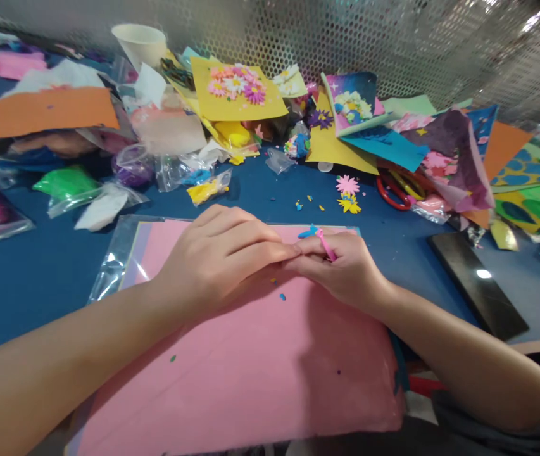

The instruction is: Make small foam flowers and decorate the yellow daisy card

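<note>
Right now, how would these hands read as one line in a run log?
right hand: holding pink strip | left hand: fingertips against right hand | below: pink sheet

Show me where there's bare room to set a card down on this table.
Bare blue tabletop shows left of the pink paper sheet, below the clay bags, and between that sheet and the black slab. Crowded: the back, where craft paper, scissors and bags pile up.

Left hand (217,259) touching right hand (340,269)
</note>
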`<action>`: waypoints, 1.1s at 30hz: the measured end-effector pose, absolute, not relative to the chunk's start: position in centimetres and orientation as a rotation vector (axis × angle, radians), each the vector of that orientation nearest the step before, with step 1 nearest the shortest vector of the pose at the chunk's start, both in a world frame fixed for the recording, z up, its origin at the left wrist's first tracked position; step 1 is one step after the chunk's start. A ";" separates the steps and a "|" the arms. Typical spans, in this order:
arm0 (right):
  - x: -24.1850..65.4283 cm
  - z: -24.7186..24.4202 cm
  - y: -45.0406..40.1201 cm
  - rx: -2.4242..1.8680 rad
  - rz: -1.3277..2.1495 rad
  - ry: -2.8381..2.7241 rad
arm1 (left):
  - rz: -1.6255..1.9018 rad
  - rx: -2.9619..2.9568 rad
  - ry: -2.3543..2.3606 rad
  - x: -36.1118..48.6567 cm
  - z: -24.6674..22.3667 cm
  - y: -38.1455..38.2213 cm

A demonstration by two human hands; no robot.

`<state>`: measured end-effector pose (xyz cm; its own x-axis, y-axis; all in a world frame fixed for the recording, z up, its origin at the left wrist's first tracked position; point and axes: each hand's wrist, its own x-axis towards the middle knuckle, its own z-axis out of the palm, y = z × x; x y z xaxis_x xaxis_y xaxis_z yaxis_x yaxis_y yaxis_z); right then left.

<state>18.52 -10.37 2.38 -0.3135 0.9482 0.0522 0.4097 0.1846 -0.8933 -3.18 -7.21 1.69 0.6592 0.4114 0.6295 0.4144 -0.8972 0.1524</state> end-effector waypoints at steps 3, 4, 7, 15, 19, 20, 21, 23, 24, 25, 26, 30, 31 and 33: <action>18.6 2.3 -10.3 -1.206 0.980 -1.940 | -1.099 -2.857 -0.802 -3.2 1.7 -7.1; 18.7 2.2 -10.2 -1.205 0.907 -1.966 | -1.095 -2.859 -0.827 -3.3 1.6 -7.0; 18.9 1.9 -10.2 -1.233 0.604 -1.990 | -1.139 -2.912 -0.936 -3.2 1.6 -6.6; 19.1 0.9 -10.4 -1.079 0.198 -2.056 | -1.245 -3.101 -1.183 -3.1 1.6 -6.9; 19.5 0.7 -10.6 -1.074 0.178 -2.133 | -1.225 -3.111 -1.169 -3.0 1.5 -7.0; 19.5 0.7 -10.6 -1.076 0.176 -2.144 | -1.210 -3.120 -1.169 -3.0 1.5 -7.0; 19.6 0.8 -10.7 -1.076 0.175 -2.156 | -1.198 -3.130 -1.172 -3.0 1.5 -7.0; 19.6 1.0 -10.7 -1.072 0.178 -2.177 | -1.196 -3.136 -1.168 -3.0 1.5 -7.1; 19.5 1.1 -10.7 -1.077 0.186 -2.174 | -1.206 -3.131 -1.150 -3.0 1.6 -7.1; 19.4 1.2 -10.7 -1.087 0.203 -2.161 | -1.216 -3.121 -1.120 -3.0 1.6 -7.2; 19.3 1.4 -10.7 -1.095 0.229 -2.138 | -1.217 -3.111 -1.075 -3.0 1.7 -7.2; 18.9 1.8 -10.5 -1.072 0.436 -2.041 | -1.213 -3.075 -0.869 -2.9 1.9 -7.4; 18.8 1.9 -10.5 -1.065 0.506 -2.021 | -1.230 -3.062 -0.826 -2.9 1.9 -7.4; 18.6 2.0 -10.5 -1.079 0.654 -1.966 | -1.242 -3.017 -0.787 -2.9 1.9 -7.5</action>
